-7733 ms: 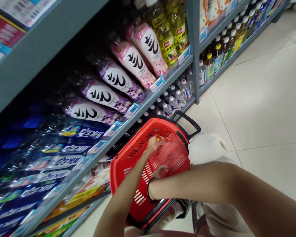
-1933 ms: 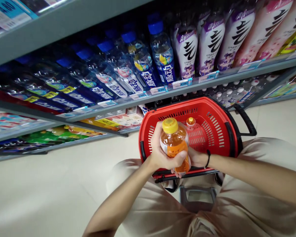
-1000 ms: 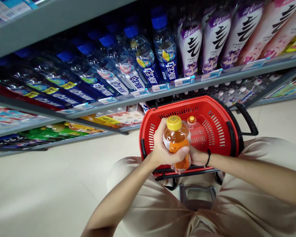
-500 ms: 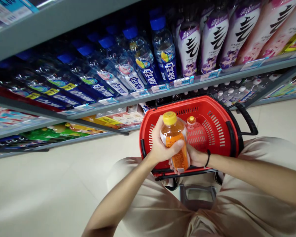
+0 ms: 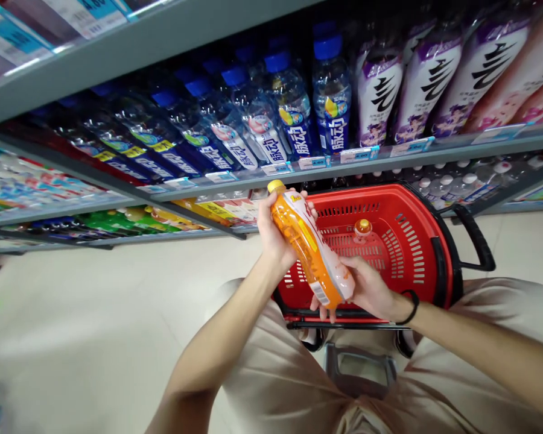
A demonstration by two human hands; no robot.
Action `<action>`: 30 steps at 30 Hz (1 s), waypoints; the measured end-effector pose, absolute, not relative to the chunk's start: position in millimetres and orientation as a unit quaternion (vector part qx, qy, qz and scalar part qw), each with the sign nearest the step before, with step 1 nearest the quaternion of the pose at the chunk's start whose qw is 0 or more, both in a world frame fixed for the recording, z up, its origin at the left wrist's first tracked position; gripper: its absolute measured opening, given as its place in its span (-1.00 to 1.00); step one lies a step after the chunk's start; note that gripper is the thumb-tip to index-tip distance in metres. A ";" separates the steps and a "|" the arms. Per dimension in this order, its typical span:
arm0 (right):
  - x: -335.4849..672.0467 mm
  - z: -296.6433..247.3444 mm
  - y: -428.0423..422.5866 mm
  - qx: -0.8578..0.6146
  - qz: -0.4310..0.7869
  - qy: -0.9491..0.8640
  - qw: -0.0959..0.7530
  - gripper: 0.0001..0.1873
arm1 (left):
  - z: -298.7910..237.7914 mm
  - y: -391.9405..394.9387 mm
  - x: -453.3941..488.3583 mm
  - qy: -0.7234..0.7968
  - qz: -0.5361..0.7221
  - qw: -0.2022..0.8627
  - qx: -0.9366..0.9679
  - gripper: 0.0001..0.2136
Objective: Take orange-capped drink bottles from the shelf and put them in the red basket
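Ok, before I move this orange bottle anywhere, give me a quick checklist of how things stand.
1. Left hand around the orange bottle, near the top: ok.
2. Right hand supporting the base end: ok.
3. Yellow cap on: ok.
4. Bottle held upright: not ok, it's tilted.
5. Barcode uncovered: ok.
6. Other bottle in the red basket standing steady: cannot tell from above.

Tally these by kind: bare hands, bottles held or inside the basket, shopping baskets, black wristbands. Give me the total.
Bare hands: 2 (left hand, right hand)
Bottles: 2 (held orange drink bottle, capped bottle in the basket)
Red shopping basket: 1
Black wristband: 1
Total: 6
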State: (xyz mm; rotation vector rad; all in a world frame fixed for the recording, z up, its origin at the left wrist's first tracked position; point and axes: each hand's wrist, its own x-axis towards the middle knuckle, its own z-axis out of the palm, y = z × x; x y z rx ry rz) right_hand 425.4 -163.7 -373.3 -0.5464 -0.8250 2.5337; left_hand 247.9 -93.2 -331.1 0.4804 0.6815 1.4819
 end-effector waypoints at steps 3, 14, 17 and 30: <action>431.1 -362.0 -160.9 -0.189 0.908 -0.303 0.220 -0.36 | -334.8 -85.1 237.8 0.311 0.641 0.673 0.198 -0.63; 433.2 -367.5 -154.6 -0.272 0.803 -0.433 0.307 -0.51 | -329.9 -77.3 229.5 0.312 0.667 0.652 0.181 -0.62; 431.5 -370.4 -156.6 -0.308 0.760 -0.467 0.331 -0.55 | -331.2 -77.9 229.0 0.313 0.675 0.643 0.182 -0.63; 440.4 -389.8 -154.1 -0.455 0.530 -0.596 0.397 -0.17 | -330.1 -85.6 240.7 0.305 0.671 0.654 0.170 -0.62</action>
